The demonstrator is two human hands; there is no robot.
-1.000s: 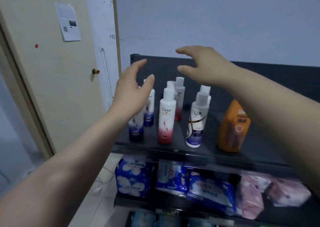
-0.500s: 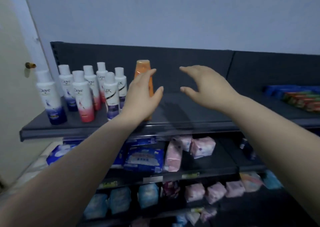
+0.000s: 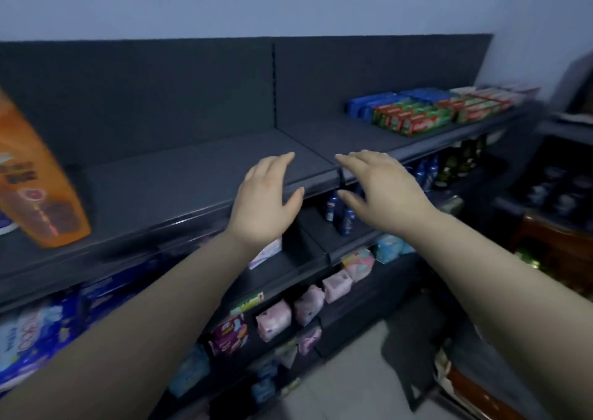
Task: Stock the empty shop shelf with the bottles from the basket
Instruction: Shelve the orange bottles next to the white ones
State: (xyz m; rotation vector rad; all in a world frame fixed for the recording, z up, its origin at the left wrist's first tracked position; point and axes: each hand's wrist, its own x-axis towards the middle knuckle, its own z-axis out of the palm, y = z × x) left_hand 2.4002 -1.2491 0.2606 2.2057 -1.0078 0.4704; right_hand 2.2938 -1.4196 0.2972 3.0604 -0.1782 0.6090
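Both hands are empty, fingers spread and loosely straight, palms down; the left hand [image 3: 263,201] and right hand [image 3: 382,195] hover side by side over the front edge of the top shelf [image 3: 179,179], either side of the seam between its two sections. The basket is not in view, so which way the next bottle lies cannot be told; the only stocked bottle in sight is the orange bottle [image 3: 35,182], standing long axis up at the shelf's left end, well apart from the hands and nearer the left one. Its label is too blurred to read; the red-and-green boxes [image 3: 426,111] at the right end carry writing too small to make out.
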